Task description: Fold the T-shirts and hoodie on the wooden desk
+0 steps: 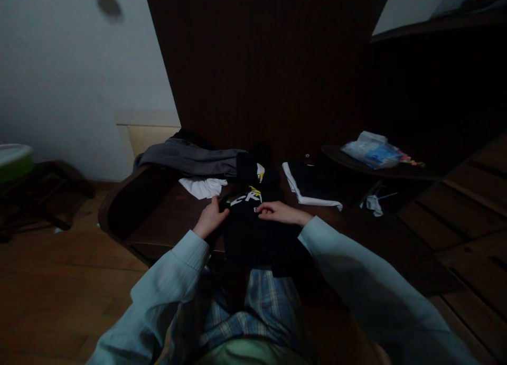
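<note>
One bench point(170, 225) carries the black shirt point(261, 241) at its near edge, a grey garment point(190, 158) near its far left corner. Your left hand point(209, 218), thumb parted from fingers, meets the shirt's left side; your right hand point(280, 213) curls over its print point(240, 200). Whether either grips fabric, you cannot tell.

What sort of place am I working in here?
Probably a room in a home, though which room is unclear: there is a wooden floor, a dark wooden ledge, and everyday clothing, including a black garment with white lettering.
</note>
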A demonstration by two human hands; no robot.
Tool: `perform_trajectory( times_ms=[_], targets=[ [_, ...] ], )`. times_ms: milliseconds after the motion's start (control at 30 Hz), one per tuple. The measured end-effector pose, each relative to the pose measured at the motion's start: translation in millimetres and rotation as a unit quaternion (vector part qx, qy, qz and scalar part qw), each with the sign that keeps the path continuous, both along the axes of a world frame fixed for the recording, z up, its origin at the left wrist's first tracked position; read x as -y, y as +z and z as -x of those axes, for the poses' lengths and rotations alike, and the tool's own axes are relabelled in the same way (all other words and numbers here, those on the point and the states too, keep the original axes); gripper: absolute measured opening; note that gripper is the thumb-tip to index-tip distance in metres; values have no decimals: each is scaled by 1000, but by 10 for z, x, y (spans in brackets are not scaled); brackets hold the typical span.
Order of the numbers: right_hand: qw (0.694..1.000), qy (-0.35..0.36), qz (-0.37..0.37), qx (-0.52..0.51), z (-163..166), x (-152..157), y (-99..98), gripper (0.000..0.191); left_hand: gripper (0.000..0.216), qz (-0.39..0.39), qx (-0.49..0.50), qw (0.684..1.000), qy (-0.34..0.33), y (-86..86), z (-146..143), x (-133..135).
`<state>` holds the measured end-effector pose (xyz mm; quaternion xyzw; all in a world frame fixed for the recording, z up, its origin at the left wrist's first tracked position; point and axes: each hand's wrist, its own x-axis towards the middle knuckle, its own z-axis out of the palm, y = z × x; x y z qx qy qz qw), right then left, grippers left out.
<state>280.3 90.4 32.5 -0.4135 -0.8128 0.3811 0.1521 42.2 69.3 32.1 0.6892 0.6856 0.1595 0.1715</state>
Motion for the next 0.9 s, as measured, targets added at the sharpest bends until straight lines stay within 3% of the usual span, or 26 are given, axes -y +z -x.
perform_trajectory(
  times_ms=[100,200,400,633,700,767,833,900],
  targets=[
    [999,-5,40,-10,118,-169,94,36,56,4,-40,999,19,16,-59,-33],
    [996,-37,57,-63,353,-360,102,50,44,21,-88,996,25,55,-158,-119],
    [995,-97,-3,-28,722,-638,54,22,33,5,-119,993,16,99,-228,-254],
    [967,-153,28,-201,661,-598,-81,19,39,39,-144,988,-49,158,23,-174],
    [956,-171,19,-237,653,-552,-191,18,39,-12,-135,987,-91,177,48,-35],
    [947,-186,13,-262,657,-527,-290,17,40,-94,-96,974,-183,187,44,171],
    [943,-188,11,-275,664,-527,-352,17,43,-133,-39,941,-309,181,29,407],
    [942,-183,7,-281,669,-542,-377,16,53,-114,-10,904,-411,156,19,621]
  ],
)
